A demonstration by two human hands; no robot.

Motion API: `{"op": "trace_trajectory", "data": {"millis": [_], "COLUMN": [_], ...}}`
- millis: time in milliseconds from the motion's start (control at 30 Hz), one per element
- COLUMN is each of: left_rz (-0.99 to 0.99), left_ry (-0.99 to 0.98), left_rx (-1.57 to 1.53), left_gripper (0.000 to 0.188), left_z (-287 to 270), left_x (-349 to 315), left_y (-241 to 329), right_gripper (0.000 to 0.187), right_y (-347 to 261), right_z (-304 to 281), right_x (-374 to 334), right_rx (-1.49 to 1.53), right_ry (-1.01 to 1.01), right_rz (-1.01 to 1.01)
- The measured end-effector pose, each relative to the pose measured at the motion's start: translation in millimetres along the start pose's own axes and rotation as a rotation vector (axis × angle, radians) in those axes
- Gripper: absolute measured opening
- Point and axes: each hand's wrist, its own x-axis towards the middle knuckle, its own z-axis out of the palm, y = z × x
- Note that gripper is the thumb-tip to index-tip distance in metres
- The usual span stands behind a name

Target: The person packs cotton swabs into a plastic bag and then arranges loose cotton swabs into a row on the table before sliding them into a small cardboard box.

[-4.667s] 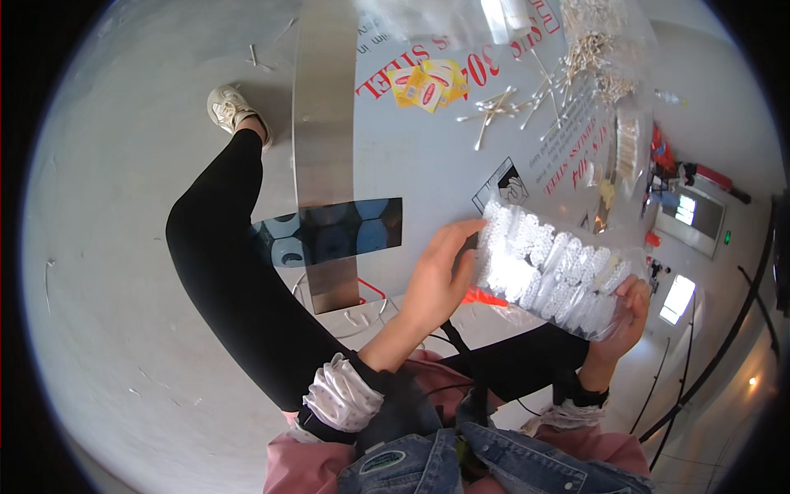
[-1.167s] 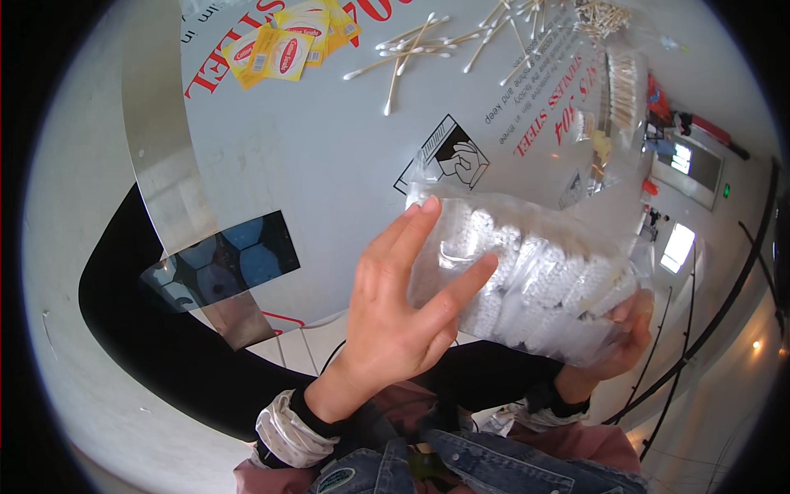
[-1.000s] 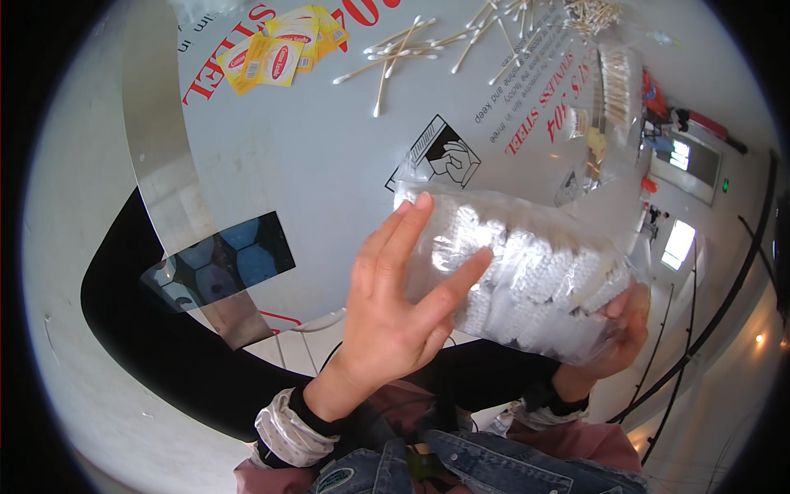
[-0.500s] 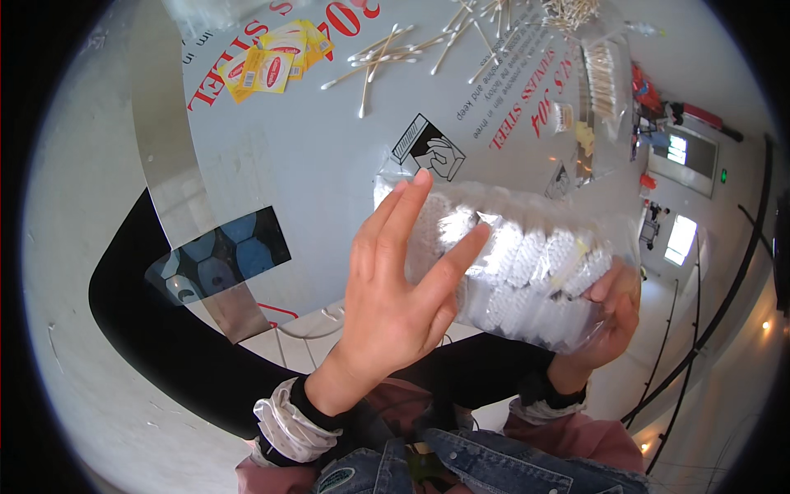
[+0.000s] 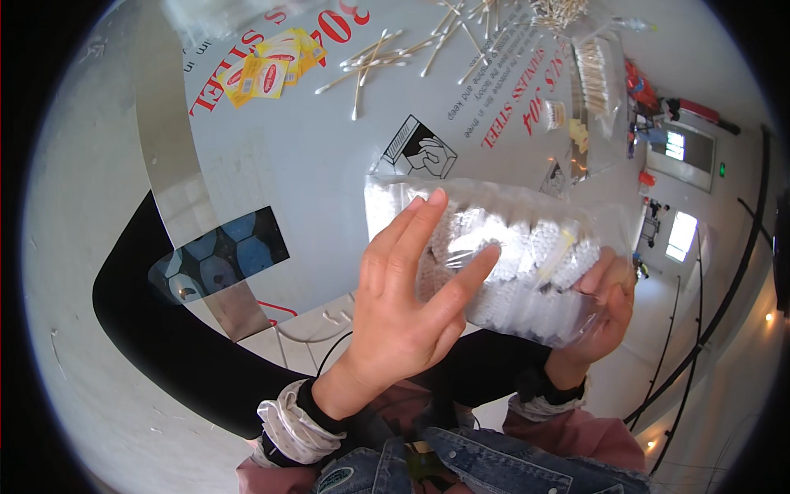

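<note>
A clear plastic bag packed with bundles of white-tipped cotton swabs [image 5: 539, 247] is held just above the near edge of the table. At its right end my right hand [image 5: 607, 309] grips the plastic, the fingers seen partly through the film. My left hand [image 5: 407, 300] rests across the left part of the bag, fingers stretched and spread, index finger pointing over the bundles. Loose cotton swabs [image 5: 378, 62] lie scattered at the far side of the table, and a heap of swabs [image 5: 559, 10] sits at the far right.
Yellow packets [image 5: 270, 76] overlap at the far left of the film-covered metal table [image 5: 280, 156]. At the right edge lies another clear bag of swabs [image 5: 594, 78], with a small swab bundle [image 5: 555, 115] beside it. A dark hexagon-patterned patch [image 5: 230, 255] marks the near left corner.
The left hand has slid slightly right and down over the bag. The bag has shifted a little, and its film stands out more along the upper edge. The right hand keeps its hold.
</note>
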Motion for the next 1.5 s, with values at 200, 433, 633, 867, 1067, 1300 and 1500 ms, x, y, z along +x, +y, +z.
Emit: {"op": "trace_trajectory", "data": {"millis": [200,433,633,867,1067,1300,1500], "left_rz": [0.01,0.022,0.02,0.042,0.053,0.043,0.07], "left_ry": [-0.004,0.019,-0.027,-0.008,-0.02,-0.019,-0.024], "left_rx": [0.016,0.015,0.019,-0.017,-0.016,0.002,-0.032], "left_gripper": [0.056,0.059,0.053,0.054,0.055,0.054,0.056], "left_z": [-0.5,0.6,-1.1,-1.2,2.0,1.7,3.5], "left_x": [2.0,5.1,12.4,15.0,18.2,19.1,20.7], "left_y": [2.5,9.8,16.4,21.6,25.2,27.4,35.3], "right_gripper": [0.03,0.027,0.031,0.032,0.033,0.031,0.028], "right_y": [-0.3,-3.3,-1.6,-2.7,-3.0,-7.0,-7.7], "right_z": [-0.3,-0.9,1.9,4.1,4.3,7.2,9.1], "right_x": [-0.2,-2.6,-3.5,-4.2,-3.7,-3.2,-3.1], "right_rx": [-0.006,-0.049,-0.092,-0.109,-0.14,-0.153,-0.149], "right_ry": [-0.013,-0.107,-0.01,-0.024,-0.04,-0.038,-0.048], "right_rz": [-0.009,0.002,-0.032,-0.013,-0.035,-0.012,-0.016]}}
